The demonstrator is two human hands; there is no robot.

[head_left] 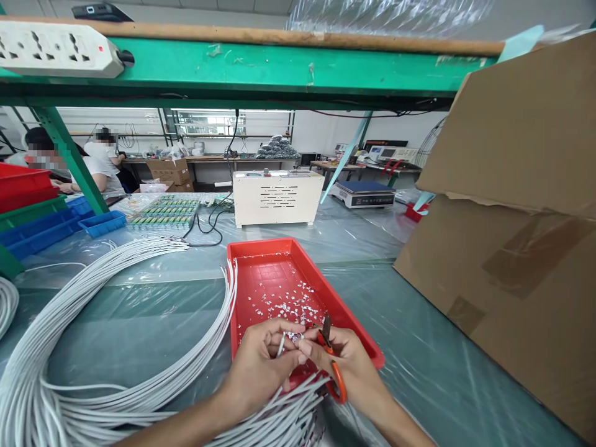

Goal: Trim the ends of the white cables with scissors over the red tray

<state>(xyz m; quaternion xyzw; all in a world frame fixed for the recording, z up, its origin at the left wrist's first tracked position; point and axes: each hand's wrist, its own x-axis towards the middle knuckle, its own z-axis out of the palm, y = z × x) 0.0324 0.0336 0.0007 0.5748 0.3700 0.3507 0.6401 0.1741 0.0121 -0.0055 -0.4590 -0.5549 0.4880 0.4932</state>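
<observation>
Over the near end of a red tray [338, 298], my left hand [256, 360] is closed around the end of a white cable [280, 344]. My right hand [356, 366] has orange-handled scissors [339, 382] tucked in it, blades pointing up and away from the cable. Its thumb and finger pinch at the stripped cable tip, where small shiny bits and thin wires show between both hands. White scraps [284, 308] lie scattered on the tray's floor. Many cable ends [284, 416] fan out below my hands, part of a big looped bundle [65, 316] at the left.
A large cardboard box [503, 248] stands along the right side. Behind the tray are a cream machine [279, 198] and a weighing scale [363, 194]. Blue bins [102, 223] sit at the left. A green shelf beam [279, 68] crosses overhead. Two people sit at the far left.
</observation>
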